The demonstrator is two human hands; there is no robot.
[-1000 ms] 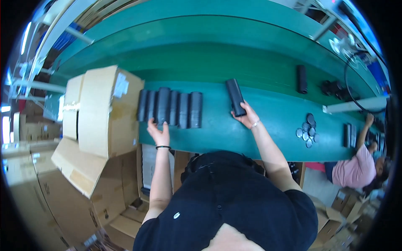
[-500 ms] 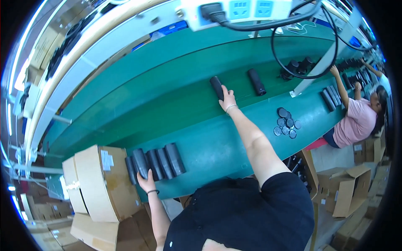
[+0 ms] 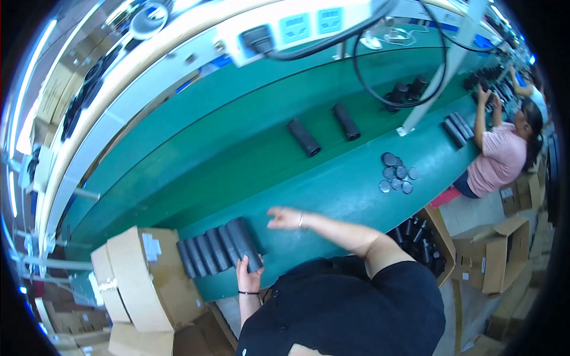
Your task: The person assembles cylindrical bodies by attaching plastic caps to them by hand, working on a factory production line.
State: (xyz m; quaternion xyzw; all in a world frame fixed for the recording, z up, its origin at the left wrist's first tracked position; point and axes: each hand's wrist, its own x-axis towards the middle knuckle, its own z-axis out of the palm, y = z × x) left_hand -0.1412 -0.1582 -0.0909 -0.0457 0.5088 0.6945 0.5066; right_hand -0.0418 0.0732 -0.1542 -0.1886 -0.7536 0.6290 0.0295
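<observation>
Black tubes [image 3: 219, 252] lie in a tight row on the green belt [image 3: 332, 196] just in front of me, side by side and touching, their near ends toward my body. My left hand [image 3: 249, 273] is curled around the near end of the rightmost tube of the row, thumb and fingers on it. They look like rigid, smooth cylinders, probably plastic or coated card; I judge them light enough for one hand, stiff rather than squashy, a bit slick and apt to roll if set down alone. Mid-length, fingers wrapped round the barrel, seems the safest hold; an end grip would let one tip.

At three o'clock from the row my right hand [image 3: 285, 218] hovers over the belt, fingers spread and loose, holding nothing. At nine o'clock stands a cardboard box [image 3: 148, 279], its side right against the first tube.

Further out, toward one o'clock, two single tubes [image 3: 323, 130] lie apart on the belt, and at two o'clock sits a cluster of round dark caps [image 3: 396, 178]. A co-worker [image 3: 496, 160] works at the far right.

Whether the tubes are hollow or capped I cannot tell; their far ends are too dark. My own torso hides the belt's near edge, and the open carton [image 3: 415, 237] at my right is partly covered by my arm.
</observation>
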